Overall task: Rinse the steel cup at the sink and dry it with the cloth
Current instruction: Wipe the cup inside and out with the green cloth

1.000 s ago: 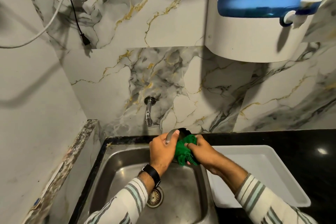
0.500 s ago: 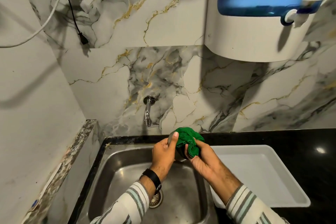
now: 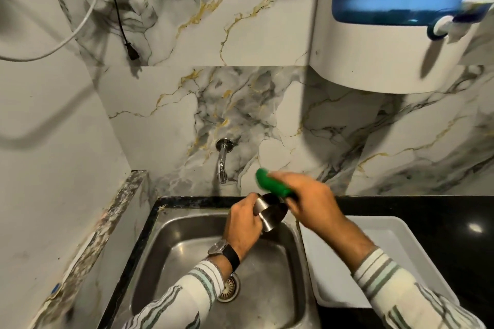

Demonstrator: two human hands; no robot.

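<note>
My left hand (image 3: 244,224) grips the steel cup (image 3: 270,212) over the back of the steel sink (image 3: 173,243), with the cup tilted and its dark mouth facing up and right. My right hand (image 3: 307,197) holds the bunched green cloth (image 3: 270,181) just above and to the right of the cup's rim; the cloth sits outside the cup. The hand is motion-blurred. The wall tap (image 3: 222,163) hangs behind the cup, with no water visible.
A white tray (image 3: 417,256) lies on the black counter (image 3: 427,208) right of the sink. A drain strainer (image 3: 228,288) is in the sink floor. A white and blue water purifier (image 3: 387,21) hangs above right. Cables (image 3: 120,16) dangle upper left.
The green cloth was pressed into and over the cup's mouth; my right hand has now lifted it out, up and to the right. The cup's open mouth is exposed, still held by my left hand.
</note>
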